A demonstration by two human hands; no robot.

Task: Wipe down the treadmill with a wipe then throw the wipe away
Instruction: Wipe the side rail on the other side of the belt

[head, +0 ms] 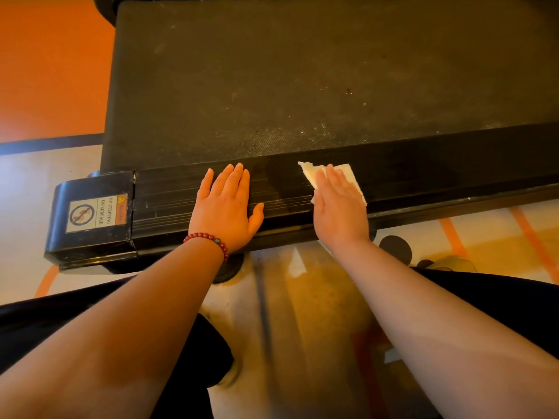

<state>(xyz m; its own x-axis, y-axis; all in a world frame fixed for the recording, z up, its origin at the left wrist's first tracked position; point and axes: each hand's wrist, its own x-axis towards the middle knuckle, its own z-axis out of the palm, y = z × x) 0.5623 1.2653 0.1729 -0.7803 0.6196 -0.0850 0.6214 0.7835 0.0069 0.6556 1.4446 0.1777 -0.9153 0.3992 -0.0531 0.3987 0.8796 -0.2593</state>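
Right hand (338, 207) presses wipe (348, 173) flat on treadmill (272, 86) side rail (423, 164); left hand (225, 210) flat alongside, fingers straight; orange floor (51, 71)

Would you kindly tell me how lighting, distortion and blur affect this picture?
Head view throughout: a warm orange cast tints the scene; wide-angle distortion bows the side rail; the left hand, right hand, wipe and warning label are sharp; the floor between the forearms looks smeared; pale glare washes the floor at the left edge.
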